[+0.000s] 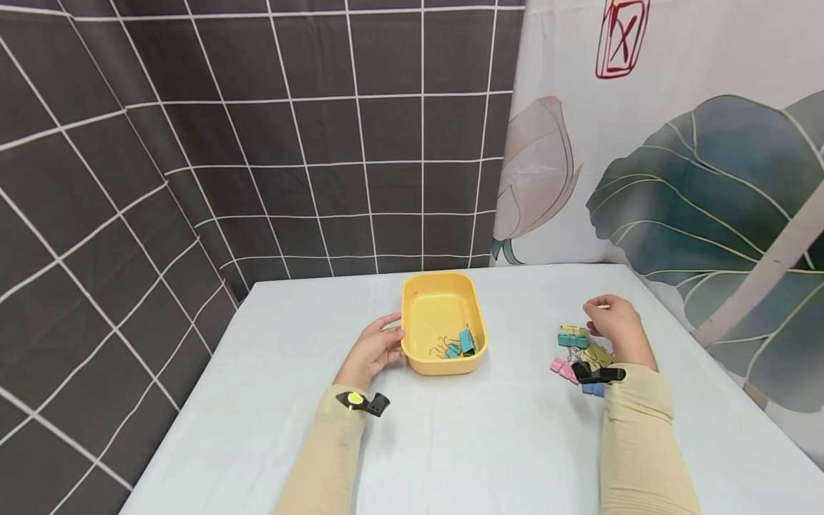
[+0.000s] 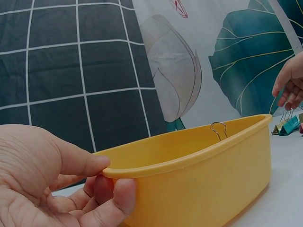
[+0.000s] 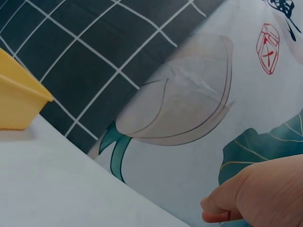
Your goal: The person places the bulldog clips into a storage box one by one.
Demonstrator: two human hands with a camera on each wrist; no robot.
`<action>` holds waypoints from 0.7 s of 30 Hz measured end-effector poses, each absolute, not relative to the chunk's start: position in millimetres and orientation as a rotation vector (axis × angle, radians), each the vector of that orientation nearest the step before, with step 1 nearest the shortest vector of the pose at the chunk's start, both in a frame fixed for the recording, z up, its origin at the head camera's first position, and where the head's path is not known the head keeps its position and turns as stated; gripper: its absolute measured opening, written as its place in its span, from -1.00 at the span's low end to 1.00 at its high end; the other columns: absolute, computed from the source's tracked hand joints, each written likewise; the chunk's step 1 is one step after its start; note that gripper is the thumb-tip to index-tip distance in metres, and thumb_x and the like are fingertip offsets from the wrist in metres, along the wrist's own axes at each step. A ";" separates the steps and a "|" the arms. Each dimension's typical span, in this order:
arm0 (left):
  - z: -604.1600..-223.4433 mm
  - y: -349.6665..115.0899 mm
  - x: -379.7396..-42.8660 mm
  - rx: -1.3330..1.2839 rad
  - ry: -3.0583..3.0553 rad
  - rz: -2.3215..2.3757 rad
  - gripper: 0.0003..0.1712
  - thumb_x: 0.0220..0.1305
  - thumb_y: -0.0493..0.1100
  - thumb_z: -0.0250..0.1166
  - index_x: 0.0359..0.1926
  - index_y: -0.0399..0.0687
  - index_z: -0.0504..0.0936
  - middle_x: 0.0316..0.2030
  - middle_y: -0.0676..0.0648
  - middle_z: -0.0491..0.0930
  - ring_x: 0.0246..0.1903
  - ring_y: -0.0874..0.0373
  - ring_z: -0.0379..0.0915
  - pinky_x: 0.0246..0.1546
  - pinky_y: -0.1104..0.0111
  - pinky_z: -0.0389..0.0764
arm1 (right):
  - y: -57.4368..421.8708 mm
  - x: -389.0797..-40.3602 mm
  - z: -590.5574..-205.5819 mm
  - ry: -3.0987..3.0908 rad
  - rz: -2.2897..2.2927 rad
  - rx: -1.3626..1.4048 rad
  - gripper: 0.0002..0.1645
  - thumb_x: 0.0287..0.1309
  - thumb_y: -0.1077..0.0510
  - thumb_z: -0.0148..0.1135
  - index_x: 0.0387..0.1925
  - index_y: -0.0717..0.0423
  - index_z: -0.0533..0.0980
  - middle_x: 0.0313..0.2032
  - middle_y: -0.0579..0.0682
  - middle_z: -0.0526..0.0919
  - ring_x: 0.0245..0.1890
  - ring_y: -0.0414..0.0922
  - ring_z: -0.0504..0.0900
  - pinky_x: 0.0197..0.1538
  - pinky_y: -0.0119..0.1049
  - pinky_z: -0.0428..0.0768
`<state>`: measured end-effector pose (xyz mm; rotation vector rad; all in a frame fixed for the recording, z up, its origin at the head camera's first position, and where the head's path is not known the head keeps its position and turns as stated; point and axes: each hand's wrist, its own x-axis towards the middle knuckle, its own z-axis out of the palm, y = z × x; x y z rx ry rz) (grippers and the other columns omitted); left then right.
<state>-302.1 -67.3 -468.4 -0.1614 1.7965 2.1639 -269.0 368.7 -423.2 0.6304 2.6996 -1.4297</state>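
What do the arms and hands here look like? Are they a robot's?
No, a person's. The left hand and right hand wear no gloves. The left sleeve and right sleeve are beige. The left wristband is black with a yellow spot; the right wristband is black.

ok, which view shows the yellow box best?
Head: it shows the whole yellow box, teal clips inside. Left wrist: side and rim close up, gripped by the left hand, floor hidden. Right wrist: only a cut-off corner.
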 end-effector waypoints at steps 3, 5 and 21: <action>-468.4 -67.3 -301.9 -0.159 1.802 2.163 -0.43 0.45 -0.35 0.16 0.43 -0.08 0.37 0.19 -0.28 0.49 -0.17 0.07 0.58 -0.40 0.39 0.68 | 369.4 -268.5 -424.0 2.695 -1.357 0.643 -0.34 0.53 -0.09 -0.12 0.38 0.32 0.24 0.22 0.41 0.40 0.08 0.22 0.56 0.22 0.27 0.41; -468.2 -67.3 -301.5 -0.158 1.804 2.162 -0.43 0.45 -0.35 0.16 0.43 -0.08 0.37 0.19 -0.28 0.49 -0.17 0.06 0.58 -0.39 0.38 0.68 | 369.5 -267.9 -424.6 2.691 -1.337 0.640 -0.34 0.53 -0.09 -0.12 0.38 0.33 0.24 0.21 0.41 0.39 0.06 0.21 0.55 0.22 0.25 0.42; -467.4 -67.5 -301.3 -0.158 1.798 2.170 -0.42 0.45 -0.35 0.17 0.44 -0.07 0.37 0.17 -0.27 0.50 -0.19 0.08 0.57 -0.39 0.38 0.69 | 370.4 -276.0 -436.2 2.682 -1.393 0.560 -0.47 0.46 0.13 -0.05 0.30 0.40 0.30 -0.05 0.35 0.57 -0.28 0.00 0.63 -0.21 -0.24 0.62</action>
